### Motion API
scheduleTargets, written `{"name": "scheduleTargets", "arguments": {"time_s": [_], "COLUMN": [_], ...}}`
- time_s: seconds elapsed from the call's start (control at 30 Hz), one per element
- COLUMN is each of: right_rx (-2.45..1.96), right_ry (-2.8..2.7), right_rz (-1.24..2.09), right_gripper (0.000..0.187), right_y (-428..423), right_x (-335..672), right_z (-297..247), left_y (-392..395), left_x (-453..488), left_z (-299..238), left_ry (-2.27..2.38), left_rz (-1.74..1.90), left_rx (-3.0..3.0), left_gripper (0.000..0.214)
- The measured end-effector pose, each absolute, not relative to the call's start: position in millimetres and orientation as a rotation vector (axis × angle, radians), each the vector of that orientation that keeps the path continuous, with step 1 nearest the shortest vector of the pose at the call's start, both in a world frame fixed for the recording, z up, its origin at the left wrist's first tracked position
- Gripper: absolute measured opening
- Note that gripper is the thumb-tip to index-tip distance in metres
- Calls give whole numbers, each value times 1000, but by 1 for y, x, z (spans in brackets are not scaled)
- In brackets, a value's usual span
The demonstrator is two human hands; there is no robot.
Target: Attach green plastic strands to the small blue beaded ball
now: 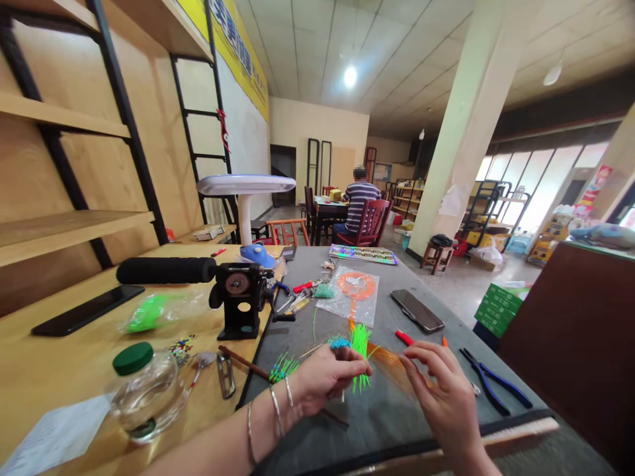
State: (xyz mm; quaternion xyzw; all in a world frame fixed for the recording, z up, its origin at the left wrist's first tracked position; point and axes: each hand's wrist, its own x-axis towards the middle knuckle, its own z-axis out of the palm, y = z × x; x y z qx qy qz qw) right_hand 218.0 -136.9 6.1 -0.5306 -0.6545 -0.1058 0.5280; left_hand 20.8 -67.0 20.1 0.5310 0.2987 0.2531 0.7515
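Note:
My left hand [330,373] is closed above the grey mat, thumb and forefinger pinched together. A small blue cluster [340,343] sticks up from its curled fingers; the rest of that piece is hidden. Bright green strands [360,338] lie right by the fingertips, partly behind them. To the right, my right hand [444,387] has its thumb and fingertips brought together in a pinch. What they hold, if anything, is too fine to make out. Thin orange strands [385,360] run between the two hands. Another green and blue bundle [284,367] lies left of my left wrist.
Blue-handled pliers [489,383] and a phone [417,311] lie on the right. Orange line in a plastic bag [356,291] is farther back. At left stand a black hand-cranked device [242,301] and a green-lidded jar [149,396]. A person [362,201] sits in the background.

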Motion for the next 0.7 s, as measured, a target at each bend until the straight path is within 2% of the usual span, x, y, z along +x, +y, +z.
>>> {"name": "scheduleTargets", "arguments": {"time_s": [0.13, 0.23, 0.43, 0.7], "right_rx": [-1300, -1203, -1030, -979], "right_ry": [-1215, -1001, -707, -644], "right_rz": [467, 811, 1045, 1132], "right_gripper": [34, 39, 38, 31], "right_y": [-120, -111, -105, -102], "right_x": [202, 183, 161, 157], "right_z": [-16, -19, -14, -15], "left_y": [-62, -64, -69, -65], "left_x": [23, 25, 30, 32], "left_z": [19, 18, 17, 9], "left_ry": [609, 630, 693, 680], "left_rz": [676, 753, 865, 909], "left_rx": [1091, 1098, 1085, 1086], "left_gripper": [40, 43, 45, 42]}}
